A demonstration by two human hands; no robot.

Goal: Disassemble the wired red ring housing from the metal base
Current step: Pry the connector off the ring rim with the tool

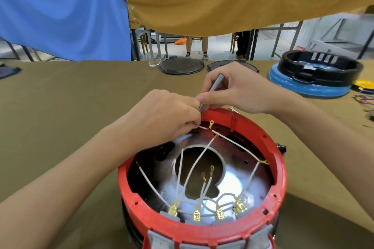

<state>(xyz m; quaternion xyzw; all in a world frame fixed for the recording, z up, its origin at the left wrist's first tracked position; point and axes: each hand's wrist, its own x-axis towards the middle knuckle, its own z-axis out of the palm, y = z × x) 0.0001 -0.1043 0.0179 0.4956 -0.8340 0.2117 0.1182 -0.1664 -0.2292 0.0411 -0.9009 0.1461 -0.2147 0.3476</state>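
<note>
Olive cloth table, blue and mustard drapes behind. Red ring housing sits near edge, centre, on metal base, white wires strung across. Left hand pinches a wire at far rim. Right hand fingers clamped on grey tool, tip at rim.

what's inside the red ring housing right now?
Inside the red ring housing: white wires with brass terminals, over a shiny metal base with a central hole. The left hand covers the far-left part.
</note>
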